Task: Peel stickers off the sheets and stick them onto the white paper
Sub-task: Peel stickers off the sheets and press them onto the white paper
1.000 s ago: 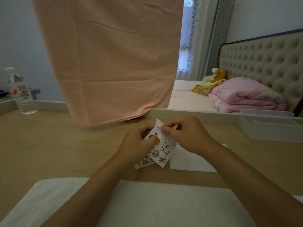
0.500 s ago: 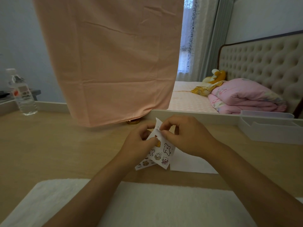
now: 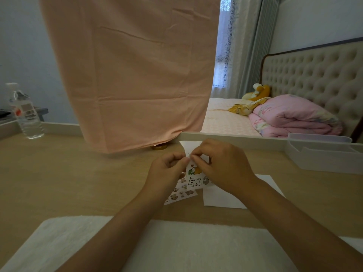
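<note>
Left hand (image 3: 167, 173) and right hand (image 3: 224, 167) pinch a sticker sheet (image 3: 194, 181), hiding part of the white paper (image 3: 220, 199); bottle (image 3: 25, 114) far left.

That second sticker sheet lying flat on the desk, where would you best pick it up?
Probably by its near corner, coming from the person's side. The flat sticker sheet lies flush on the desk, its far end hidden beneath the held sheet and the left hand, so only the near edge is free; a thumb and fingertip could lift and pinch it there.
</note>
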`<state>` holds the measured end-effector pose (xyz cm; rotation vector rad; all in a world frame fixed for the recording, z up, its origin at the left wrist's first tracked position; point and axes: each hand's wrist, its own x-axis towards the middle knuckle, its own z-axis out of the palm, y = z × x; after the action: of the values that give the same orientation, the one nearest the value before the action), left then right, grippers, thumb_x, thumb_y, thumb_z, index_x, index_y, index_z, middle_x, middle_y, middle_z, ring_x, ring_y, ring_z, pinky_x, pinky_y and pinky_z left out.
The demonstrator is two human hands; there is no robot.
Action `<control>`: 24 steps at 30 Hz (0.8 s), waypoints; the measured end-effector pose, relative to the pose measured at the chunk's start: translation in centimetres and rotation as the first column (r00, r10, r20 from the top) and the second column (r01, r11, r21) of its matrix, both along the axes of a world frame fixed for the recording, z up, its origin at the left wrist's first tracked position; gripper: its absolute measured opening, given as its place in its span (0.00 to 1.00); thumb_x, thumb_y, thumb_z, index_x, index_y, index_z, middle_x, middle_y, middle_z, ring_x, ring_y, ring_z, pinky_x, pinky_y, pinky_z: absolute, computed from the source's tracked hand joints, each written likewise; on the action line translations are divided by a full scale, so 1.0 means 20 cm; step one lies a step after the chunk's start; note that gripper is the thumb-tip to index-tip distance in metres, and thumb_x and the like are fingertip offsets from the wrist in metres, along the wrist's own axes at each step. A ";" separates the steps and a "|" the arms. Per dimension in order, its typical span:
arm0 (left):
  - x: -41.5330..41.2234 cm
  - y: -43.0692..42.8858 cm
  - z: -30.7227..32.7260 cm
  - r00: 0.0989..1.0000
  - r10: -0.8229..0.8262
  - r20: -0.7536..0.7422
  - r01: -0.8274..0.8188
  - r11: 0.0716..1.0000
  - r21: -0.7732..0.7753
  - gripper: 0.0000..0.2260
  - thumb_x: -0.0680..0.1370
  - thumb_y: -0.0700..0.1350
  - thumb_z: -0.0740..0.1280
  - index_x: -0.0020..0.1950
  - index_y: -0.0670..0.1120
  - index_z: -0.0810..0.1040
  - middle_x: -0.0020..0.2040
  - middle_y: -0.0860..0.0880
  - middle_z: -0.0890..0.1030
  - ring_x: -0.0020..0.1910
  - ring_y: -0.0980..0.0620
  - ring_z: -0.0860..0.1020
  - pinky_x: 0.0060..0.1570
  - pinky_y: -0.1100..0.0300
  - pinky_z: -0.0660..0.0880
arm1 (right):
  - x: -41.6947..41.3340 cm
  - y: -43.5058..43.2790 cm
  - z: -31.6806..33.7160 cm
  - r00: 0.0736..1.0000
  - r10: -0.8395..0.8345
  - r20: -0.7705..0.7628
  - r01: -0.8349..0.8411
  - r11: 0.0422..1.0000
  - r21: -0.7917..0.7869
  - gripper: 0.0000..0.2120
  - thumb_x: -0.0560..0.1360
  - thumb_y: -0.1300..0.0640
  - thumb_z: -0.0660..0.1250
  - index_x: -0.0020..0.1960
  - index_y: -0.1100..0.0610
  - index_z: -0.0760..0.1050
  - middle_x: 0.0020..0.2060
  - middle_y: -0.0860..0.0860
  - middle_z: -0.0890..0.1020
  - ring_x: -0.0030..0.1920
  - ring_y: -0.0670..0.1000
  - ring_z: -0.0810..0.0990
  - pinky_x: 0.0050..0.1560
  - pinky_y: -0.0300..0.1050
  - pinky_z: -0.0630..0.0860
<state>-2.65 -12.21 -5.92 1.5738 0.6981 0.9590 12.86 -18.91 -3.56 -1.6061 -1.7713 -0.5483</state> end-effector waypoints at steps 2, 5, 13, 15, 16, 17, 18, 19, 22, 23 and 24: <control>0.01 0.00 -0.01 1.000 0.027 -0.001 -0.027 1.000 -0.002 0.07 0.81 0.43 0.67 0.55 0.44 0.83 0.46 0.47 0.87 0.48 0.46 0.85 0.51 0.51 0.81 | 0.00 0.00 0.00 1.000 -0.003 -0.024 0.003 1.000 -0.012 0.05 0.77 0.49 0.70 0.47 0.47 0.83 0.42 0.41 0.83 0.33 0.38 0.70 0.34 0.33 0.69; 0.02 0.00 -0.02 0.998 0.056 0.014 -0.056 0.998 -0.019 0.06 0.81 0.42 0.67 0.53 0.43 0.84 0.45 0.46 0.87 0.47 0.45 0.85 0.50 0.51 0.81 | 0.00 0.01 0.00 0.992 -0.009 -0.124 0.000 0.998 -0.071 0.04 0.77 0.49 0.70 0.46 0.47 0.82 0.42 0.40 0.82 0.34 0.35 0.72 0.36 0.32 0.67; 0.02 -0.02 -0.01 0.996 0.080 0.045 -0.073 0.988 -0.136 0.05 0.79 0.42 0.69 0.49 0.46 0.85 0.44 0.47 0.87 0.48 0.46 0.85 0.56 0.45 0.81 | -0.01 0.03 -0.01 0.853 -0.030 -0.520 -0.092 0.974 -0.206 0.06 0.78 0.52 0.67 0.46 0.45 0.82 0.43 0.40 0.83 0.37 0.39 0.80 0.37 0.39 0.78; 0.02 -0.02 0.00 0.995 0.089 0.050 -0.081 0.986 -0.145 0.05 0.79 0.42 0.69 0.48 0.47 0.85 0.44 0.47 0.87 0.49 0.45 0.85 0.55 0.45 0.81 | -0.01 0.02 0.00 0.825 -0.028 -0.565 -0.112 0.971 -0.211 0.06 0.78 0.53 0.67 0.47 0.45 0.82 0.43 0.41 0.83 0.37 0.40 0.81 0.38 0.40 0.79; 0.02 -0.02 0.00 0.994 0.094 0.052 -0.085 0.986 -0.146 0.05 0.79 0.41 0.70 0.48 0.47 0.86 0.44 0.47 0.87 0.49 0.44 0.85 0.55 0.45 0.81 | -0.02 0.02 0.00 0.824 -0.025 -0.566 -0.119 0.969 -0.216 0.06 0.78 0.53 0.67 0.48 0.45 0.82 0.44 0.41 0.83 0.37 0.40 0.81 0.38 0.40 0.80; 0.02 -0.02 0.00 0.994 0.098 0.056 -0.089 0.985 -0.145 0.05 0.79 0.41 0.70 0.48 0.47 0.86 0.43 0.47 0.87 0.48 0.44 0.85 0.55 0.46 0.82 | -0.02 0.02 0.00 0.830 -0.019 -0.557 -0.126 0.967 -0.222 0.05 0.78 0.52 0.67 0.49 0.45 0.82 0.44 0.41 0.82 0.36 0.41 0.81 0.39 0.41 0.80; 0.02 -0.02 0.00 0.993 0.101 0.058 -0.092 0.986 -0.135 0.05 0.78 0.42 0.70 0.48 0.47 0.86 0.43 0.47 0.87 0.48 0.45 0.85 0.54 0.47 0.82 | -0.02 0.01 0.00 0.837 -0.013 -0.547 -0.134 0.964 -0.228 0.05 0.78 0.51 0.68 0.50 0.45 0.82 0.44 0.40 0.82 0.36 0.42 0.81 0.40 0.43 0.81; 0.02 -0.03 -0.01 0.993 0.105 0.060 -0.098 0.988 -0.116 0.05 0.78 0.42 0.70 0.48 0.48 0.86 0.43 0.47 0.87 0.47 0.46 0.85 0.53 0.50 0.82 | -0.03 0.01 0.01 0.840 -0.008 -0.542 -0.140 0.963 -0.232 0.04 0.77 0.50 0.68 0.50 0.45 0.82 0.44 0.40 0.82 0.36 0.43 0.81 0.40 0.44 0.81; 0.01 -0.03 0.00 0.992 0.108 0.072 -0.106 0.994 -0.033 0.05 0.78 0.42 0.71 0.47 0.50 0.87 0.42 0.50 0.87 0.44 0.53 0.85 0.44 0.62 0.81 | -0.03 0.01 0.01 0.831 -0.013 -0.556 -0.129 0.968 -0.215 0.05 0.74 0.46 0.72 0.49 0.44 0.83 0.43 0.38 0.83 0.36 0.40 0.81 0.40 0.42 0.79; 0.01 -0.03 0.00 0.992 0.097 0.078 -0.097 0.995 -0.012 0.05 0.78 0.41 0.71 0.48 0.50 0.87 0.42 0.51 0.87 0.43 0.55 0.85 0.41 0.65 0.79 | -0.03 0.01 0.01 0.829 -0.022 -0.559 -0.111 0.973 -0.204 0.05 0.74 0.46 0.73 0.48 0.44 0.83 0.43 0.38 0.83 0.36 0.38 0.80 0.39 0.39 0.78; 0.01 -0.04 0.00 0.993 0.089 0.077 -0.089 0.996 0.002 0.06 0.78 0.41 0.70 0.48 0.50 0.86 0.43 0.51 0.87 0.43 0.57 0.85 0.40 0.68 0.78 | -0.03 0.01 0.01 0.827 -0.030 -0.561 -0.096 0.976 -0.194 0.04 0.74 0.46 0.73 0.48 0.45 0.84 0.42 0.39 0.84 0.37 0.37 0.80 0.39 0.37 0.76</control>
<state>-2.51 -12.92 -5.83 1.5130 0.7170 1.0821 12.31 -18.72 -3.28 -1.6550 -1.4293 0.1472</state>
